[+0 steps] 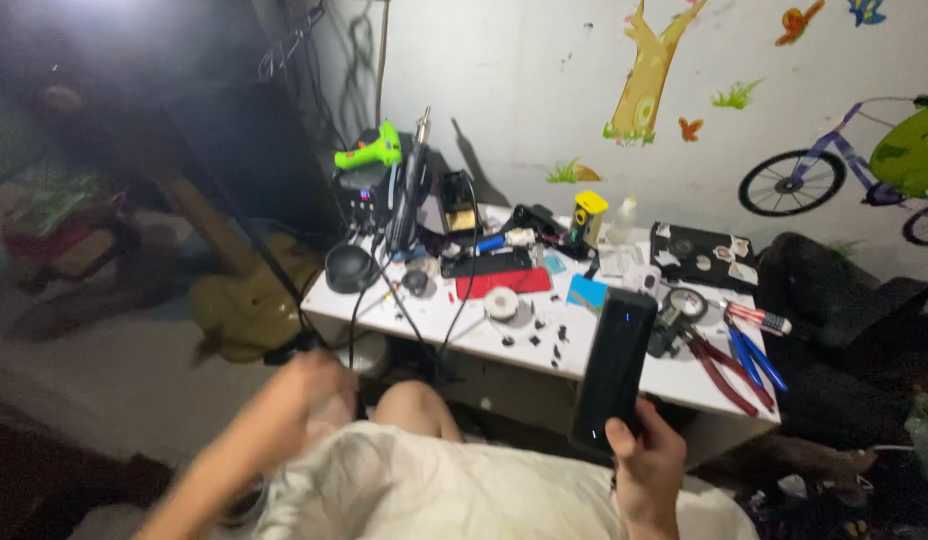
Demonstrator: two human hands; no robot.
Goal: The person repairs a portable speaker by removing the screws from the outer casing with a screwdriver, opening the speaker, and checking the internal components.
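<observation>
In front of a low white table (624, 375) crowded with tools, the right hand (646, 462) grips the lower end of a long black box-shaped device (612, 368), thumb wrapped over its near corner and fingers closed behind it, so that the device stands nearly upright with its top leaning slightly away, over the table's front edge. A small blue light shows near its upper end. The left hand (309, 385) is blurred and sits low on the left, beside a bare knee (416, 408) and just above a crumpled white cloth (424, 485) spread across the lap; whether its fingers are curled around anything cannot be told from the blur. On the table behind the device lie blue-handled pliers (752, 355) and red-handled cutters (726, 372), side by side near the right edge, with a round magnifier-like tool (684, 305) just beside the device's top. Toward the middle are a white roll of tape (501, 302), a red flat mat (504, 282) and scattered small black parts (544, 335). At the far left corner stand a black soldering station (369, 195) with a bright green heat gun (372, 152) resting on top, and a round black bowl (349, 265) in front. A yellow and black bottle (587, 215) stands near the back wall, which carries painted tree and bicycle pictures.
</observation>
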